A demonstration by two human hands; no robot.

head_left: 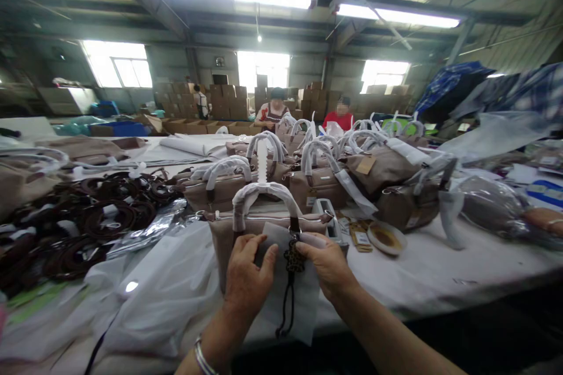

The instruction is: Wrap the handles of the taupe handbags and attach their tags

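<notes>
right front – tabletop (433, 275) open | left – coiled straps (94, 225) | blocked ahead: near bag (224, 241), bags behind (323, 189)

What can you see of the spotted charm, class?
The charm is tan with dark spots, apparently fabric, with dark cord strands trailing below. It hangs below a metal fitting at the base of the wrapped handle, in front of a pale sheet against the nearest bag. The right hand touches its upper side; the left hand is beside it, apart.

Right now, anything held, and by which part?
The right hand pinches the brown leopard-print charm at its upper right edge; whether the left hand grips the thin white sheet cannot be told.
</notes>
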